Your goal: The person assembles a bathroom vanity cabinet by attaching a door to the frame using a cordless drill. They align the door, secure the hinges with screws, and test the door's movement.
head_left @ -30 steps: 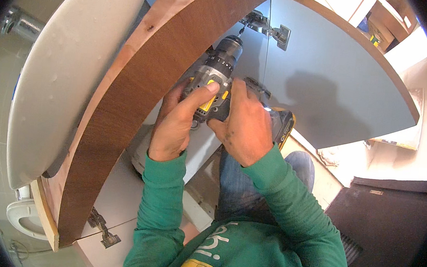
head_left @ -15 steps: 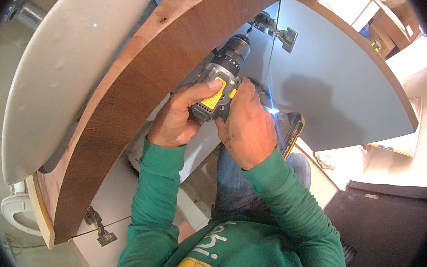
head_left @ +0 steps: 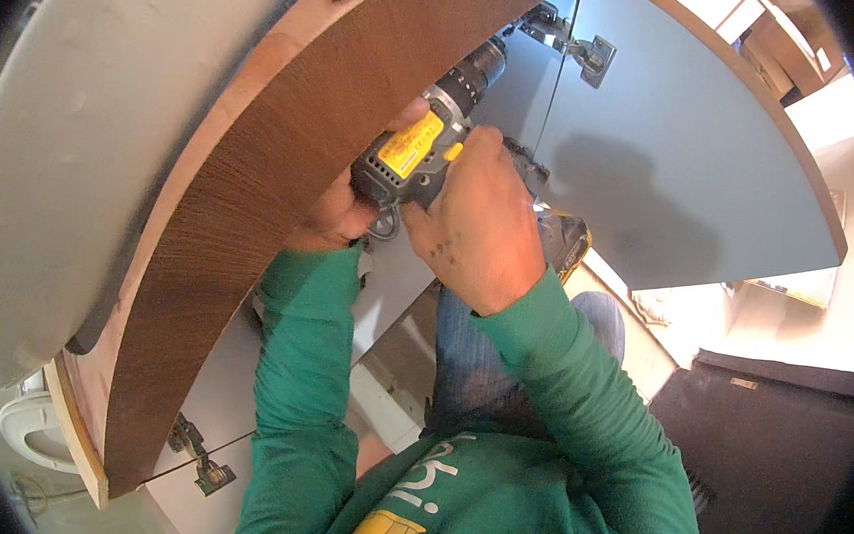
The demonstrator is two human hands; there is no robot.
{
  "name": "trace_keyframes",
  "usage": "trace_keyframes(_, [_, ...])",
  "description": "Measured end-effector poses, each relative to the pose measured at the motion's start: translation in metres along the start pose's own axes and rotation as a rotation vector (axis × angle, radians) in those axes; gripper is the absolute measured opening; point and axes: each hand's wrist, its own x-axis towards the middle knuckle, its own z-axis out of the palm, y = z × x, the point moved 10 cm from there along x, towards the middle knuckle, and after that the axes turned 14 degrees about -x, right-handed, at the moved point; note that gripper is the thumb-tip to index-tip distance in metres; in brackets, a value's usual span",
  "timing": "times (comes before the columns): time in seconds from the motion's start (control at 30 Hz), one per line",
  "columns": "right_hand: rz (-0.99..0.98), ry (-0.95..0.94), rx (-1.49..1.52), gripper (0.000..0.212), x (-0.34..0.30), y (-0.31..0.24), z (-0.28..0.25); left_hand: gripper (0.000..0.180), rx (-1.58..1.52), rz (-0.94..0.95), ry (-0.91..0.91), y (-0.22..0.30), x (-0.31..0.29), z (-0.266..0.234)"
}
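A cordless drill (head_left: 411,145), grey and black with yellow parts, points up toward a metal cabinet hinge (head_left: 543,25) at the seam of the open blue-grey door (head_left: 656,155). My right hand (head_left: 481,216) is closed around the drill's handle. From below and behind, my left hand (head_left: 336,210) grips the drill body, partly hidden by the curved brown wooden panel (head_left: 254,173). The drill's tip is close to the hinge; whether it touches a screw I cannot make out. A hinge cup plate (head_left: 594,59) is fixed on the door's inner face.
A white rounded basin (head_left: 87,130) lies left of the wooden panel. Another hinge (head_left: 202,455) sits on a lower door at the bottom left, near a toilet (head_left: 38,429). A dark box (head_left: 753,463) stands at the right. My knees are below the drill.
The drill has shifted left and up, deeper behind the wooden panel's edge. My left hand has moved lower under the drill, and its thumb now lies along the far side.
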Motion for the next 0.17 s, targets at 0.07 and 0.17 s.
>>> trace_keyframes(0.07, [0.053, -0.08, 0.05, 0.055, 0.006, 0.0, 0.007, 0.048, -0.057, 0.012, 0.024, 0.003, -0.003, -0.012])
trace_keyframes(0.17, [0.097, -0.139, 0.075, 0.056, 0.007, 0.002, 0.014, 0.056, -0.182, -0.048, 0.133, -0.006, -0.007, -0.033])
